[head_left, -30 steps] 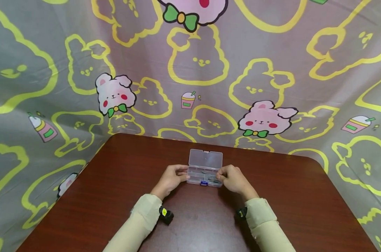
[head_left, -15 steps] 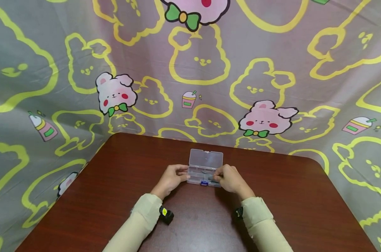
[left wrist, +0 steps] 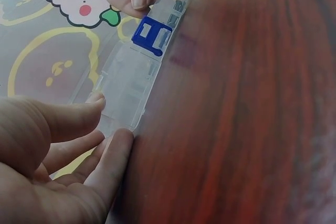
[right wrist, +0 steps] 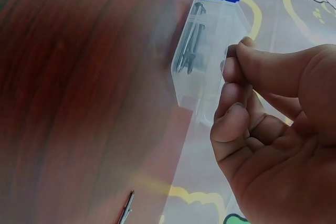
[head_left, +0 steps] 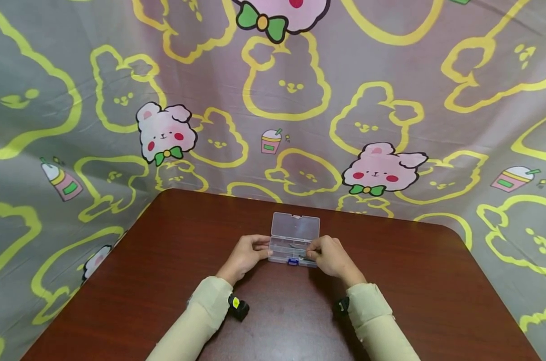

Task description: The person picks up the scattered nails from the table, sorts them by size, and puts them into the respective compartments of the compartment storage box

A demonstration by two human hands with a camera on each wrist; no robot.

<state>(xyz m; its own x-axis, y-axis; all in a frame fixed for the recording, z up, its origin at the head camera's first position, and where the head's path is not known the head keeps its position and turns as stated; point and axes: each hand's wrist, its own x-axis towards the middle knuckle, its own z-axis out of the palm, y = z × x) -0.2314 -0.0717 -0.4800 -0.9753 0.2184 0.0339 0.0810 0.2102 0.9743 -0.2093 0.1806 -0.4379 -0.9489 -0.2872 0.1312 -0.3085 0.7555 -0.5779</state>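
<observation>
A clear plastic compartment box (head_left: 279, 254) with a blue latch (head_left: 293, 261) sits on the table, its lid (head_left: 295, 226) raised at the back. My left hand (head_left: 245, 255) grips the box's left end between thumb and fingers. Over the right-hand compartment, my right hand (head_left: 330, 255) has thumb and forefinger brought together, the other fingers curled; whether something small is between the tips cannot be made out. Slender metal pieces (right wrist: 191, 45) lie in that compartment, seen through the front wall in the right wrist view.
The dark reddish-brown table (head_left: 273, 311) has rounded far corners. Patterned cloth (head_left: 295, 100) hangs behind and at the sides. One slim metal piece (right wrist: 126, 208) shows on the table at the bottom of the right wrist view. Dark devices (head_left: 239, 307) are strapped at both wrists.
My right hand has moved slightly left from the box's right edge, its fingertips now over the inside of the right compartment. My left hand and the box have stayed put.
</observation>
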